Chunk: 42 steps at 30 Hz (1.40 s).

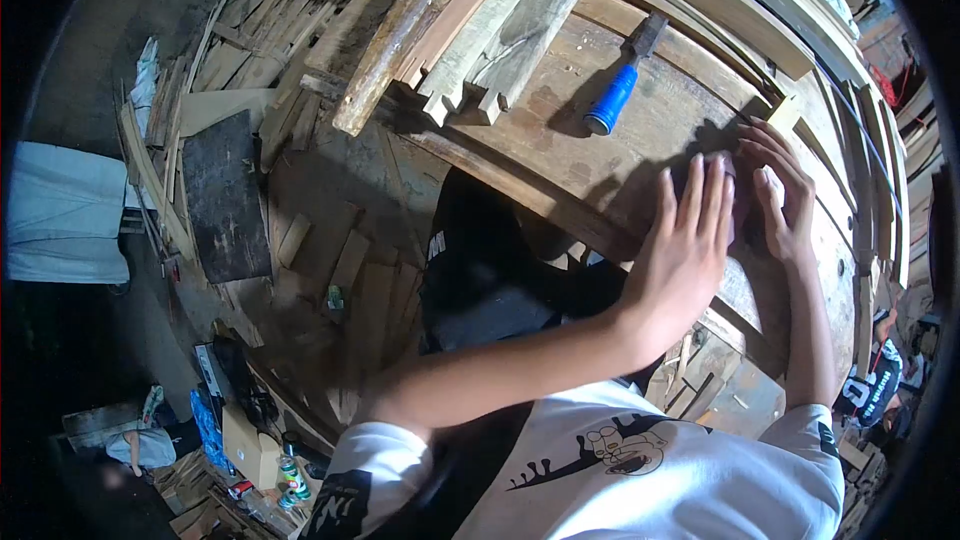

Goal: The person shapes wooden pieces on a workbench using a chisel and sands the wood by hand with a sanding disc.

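My left hand (690, 230) lies over the workbench (570, 165) with its fingers stretched out, against a dark object (738, 202) too shadowed to name. Close on its right, my right hand (782, 190) has bent fingers beside that dark object and a small pale wood piece (785, 114); what it grips is hidden. A chisel with a blue handle (613, 100) lies on the bench left of both hands, its blade pointing away from me.
Notched wooden pieces (500, 35) overhang the bench's left edge. Long strips (735, 25) line its far right side. Scrap wood (300, 0) covers the floor at left. A co-worker (150, 447) is at lower left, another person (880, 380) at far right.
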Motion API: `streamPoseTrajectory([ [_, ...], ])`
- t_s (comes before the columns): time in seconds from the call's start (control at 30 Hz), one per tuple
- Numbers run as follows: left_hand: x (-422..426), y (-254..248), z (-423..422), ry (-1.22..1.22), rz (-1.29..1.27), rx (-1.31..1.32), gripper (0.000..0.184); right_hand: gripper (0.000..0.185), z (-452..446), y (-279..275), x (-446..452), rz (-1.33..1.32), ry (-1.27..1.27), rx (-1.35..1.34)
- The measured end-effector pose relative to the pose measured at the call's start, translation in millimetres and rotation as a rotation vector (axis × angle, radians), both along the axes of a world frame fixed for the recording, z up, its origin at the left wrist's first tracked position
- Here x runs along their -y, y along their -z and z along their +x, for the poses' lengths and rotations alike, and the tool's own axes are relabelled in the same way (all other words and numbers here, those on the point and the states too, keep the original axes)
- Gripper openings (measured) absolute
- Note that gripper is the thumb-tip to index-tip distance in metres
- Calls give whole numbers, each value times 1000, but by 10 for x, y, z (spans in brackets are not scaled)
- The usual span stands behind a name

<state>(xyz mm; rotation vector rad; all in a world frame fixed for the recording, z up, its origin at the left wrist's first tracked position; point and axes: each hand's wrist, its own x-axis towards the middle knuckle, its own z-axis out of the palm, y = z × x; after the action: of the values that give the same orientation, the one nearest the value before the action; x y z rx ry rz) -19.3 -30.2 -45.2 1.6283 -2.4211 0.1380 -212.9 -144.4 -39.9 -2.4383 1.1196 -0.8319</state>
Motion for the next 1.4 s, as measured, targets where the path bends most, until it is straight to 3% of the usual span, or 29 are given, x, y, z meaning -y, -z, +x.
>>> streamPoseTrajectory([
  [0.2,-55,28,106,42,26,-128,98,35,43,-37,-21,-4,-1,-43],
  [0.27,-212,-34,240,59,140,-256,96,36,38,-30,-33,7,-15,-43],
  [0.47,-25,-15,134,10,20,-137,82,39,56,-101,-35,-68,-72,-150],
  [0.6,152,3,219,-9,-34,-200,68,38,15,-142,-64,-108,-45,-225],
  [0.73,204,85,407,36,-116,-383,68,44,-11,-189,-55,-157,-140,-252],
  [0.87,291,39,747,-10,-106,-603,48,56,-24,-179,-49,-248,-110,-339],
  [1.03,287,1,972,15,-21,-869,37,51,-144,-43,33,-343,-135,-313],
  [1.1,320,14,984,30,-52,-1046,45,52,-122,-135,24,-401,-115,-283],
  [1.13,244,-45,979,-76,187,-1210,48,52,-125,-147,18,-402,-96,-260],
  [1.27,223,-20,880,-111,300,-1463,70,50,-150,-153,7,-427,-63,-233],
  [1.33,293,-96,791,-120,363,-1715,70,50,-133,-170,-7,-460,-62,-240],
  [1.4,367,-107,903,-11,594,-1751,69,48,-108,-202,-14,-506,-66,-247],
])
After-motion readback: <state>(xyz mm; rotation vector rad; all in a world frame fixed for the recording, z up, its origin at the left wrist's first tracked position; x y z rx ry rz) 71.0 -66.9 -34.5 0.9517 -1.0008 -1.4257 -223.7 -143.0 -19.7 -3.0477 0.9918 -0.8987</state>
